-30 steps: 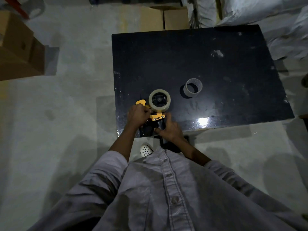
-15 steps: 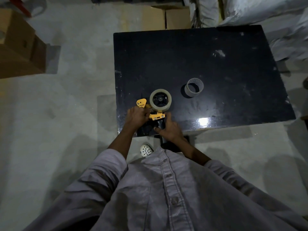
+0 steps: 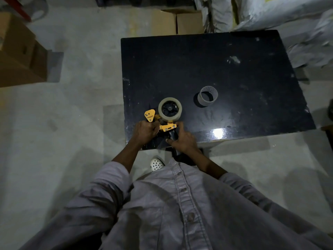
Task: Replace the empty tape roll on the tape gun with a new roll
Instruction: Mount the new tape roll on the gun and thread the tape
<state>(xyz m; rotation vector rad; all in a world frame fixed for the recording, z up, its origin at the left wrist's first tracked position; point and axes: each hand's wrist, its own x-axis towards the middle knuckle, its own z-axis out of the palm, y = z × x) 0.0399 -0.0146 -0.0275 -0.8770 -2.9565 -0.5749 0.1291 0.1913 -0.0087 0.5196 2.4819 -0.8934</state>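
A yellow and black tape gun lies on the near left part of the black table. A full roll of clear tape sits on its black hub. My left hand grips the gun's front end beside the yellow triangular flap. My right hand holds the black handle at the table's front edge. The empty cardboard core stands alone on the table, to the right of the gun.
Cardboard boxes stand on the floor at the left and behind the table. White sacks pile at the back right. A white perforated shoe shows below the table edge.
Both hands stay on the tape gun with only slight shifts. The gun, the new roll and the empty core are in the same places.
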